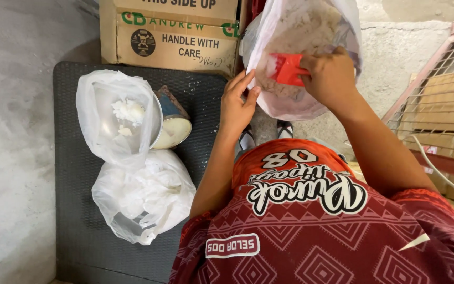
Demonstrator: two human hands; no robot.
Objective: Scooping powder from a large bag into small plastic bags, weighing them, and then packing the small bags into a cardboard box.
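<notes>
Your right hand (328, 73) is closed around a red scoop (287, 69), its blade inside the big clear bag of pale powder (300, 31) that sits at the top middle, just beyond your knees. Your left hand (239, 100) pinches the near edge of that bag's mouth between thumb and fingers, holding it open. To your left a dark rubber mat (74, 210) carries a small open bag with a few white lumps (119, 118), a tin can lying tilted (173, 123) just beside it, and a fuller white bag (143, 197) nearer you. A cardboard box (169, 34) stands behind the mat.
</notes>
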